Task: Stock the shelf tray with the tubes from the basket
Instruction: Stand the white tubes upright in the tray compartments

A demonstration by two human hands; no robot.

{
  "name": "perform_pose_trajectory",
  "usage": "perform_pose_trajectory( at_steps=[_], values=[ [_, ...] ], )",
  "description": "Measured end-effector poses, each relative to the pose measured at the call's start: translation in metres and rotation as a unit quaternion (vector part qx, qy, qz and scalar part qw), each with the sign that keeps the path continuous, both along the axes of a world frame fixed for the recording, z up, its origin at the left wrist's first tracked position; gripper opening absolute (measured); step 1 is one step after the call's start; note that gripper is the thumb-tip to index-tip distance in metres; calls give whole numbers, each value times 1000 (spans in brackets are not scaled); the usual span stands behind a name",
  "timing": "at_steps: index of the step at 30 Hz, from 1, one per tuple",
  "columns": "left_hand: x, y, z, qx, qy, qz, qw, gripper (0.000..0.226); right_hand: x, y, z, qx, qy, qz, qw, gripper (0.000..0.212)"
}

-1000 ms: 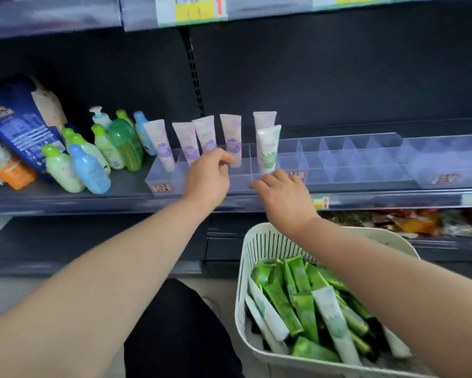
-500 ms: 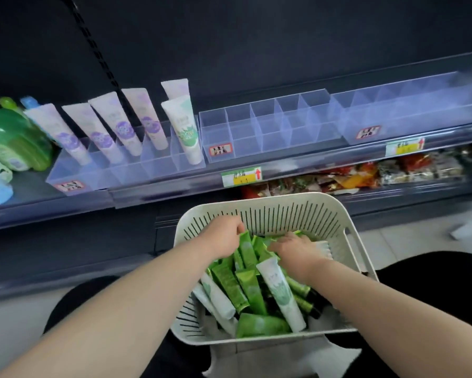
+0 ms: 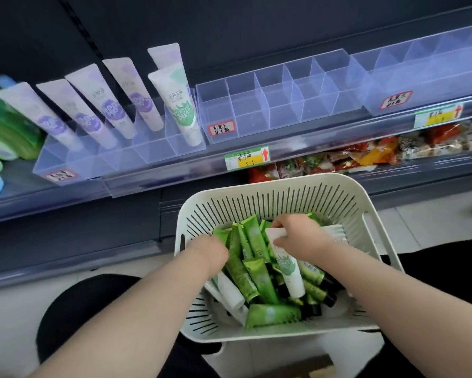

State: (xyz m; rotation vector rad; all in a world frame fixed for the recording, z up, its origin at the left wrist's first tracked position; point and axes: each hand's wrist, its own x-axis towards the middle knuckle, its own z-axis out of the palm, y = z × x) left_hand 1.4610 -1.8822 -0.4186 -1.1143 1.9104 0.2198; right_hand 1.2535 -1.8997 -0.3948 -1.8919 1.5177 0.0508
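We reach both arms down into the slotted white plastic basket (image 3: 256,186). Our right hand (image 3: 297,236) curls round the flat crimped end of a white tube (image 3: 288,271) printed with green leaves, which lies on glossy green tubes (image 3: 259,279). Our left hand (image 3: 210,249) sits knuckles-up among them; we cannot tell whether it holds one.

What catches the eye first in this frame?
The white slotted basket at centre, heaped with green tubes, with the left hand among them and the right hand gripping a white tube. Above left, purple-print tubes lean in a transparent shelf tray.
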Motion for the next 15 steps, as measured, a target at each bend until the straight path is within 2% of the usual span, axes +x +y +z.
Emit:
perform_pose_trajectory(
  at_steps=[4, 8, 11, 15],
  values=[
    [-6, -5, -8, -28, -71, -111, 991, 23, 6, -3, 13, -24, -39, -6, 999, 21],
    [-2, -5, -11, -41, -82, -190, 978, 20, 5, -4, 18, -56, -51, -13, 997, 17],
    [7, -3, -2, -42, -5, -213, 976, 23, 2, -2, 22, -66, -45, -9, 997, 15],
    [5, 4, 20, -43, 125, -102, 986, 22, 0, 1, 28, -74, -25, 1, 997, 15]
  ],
)
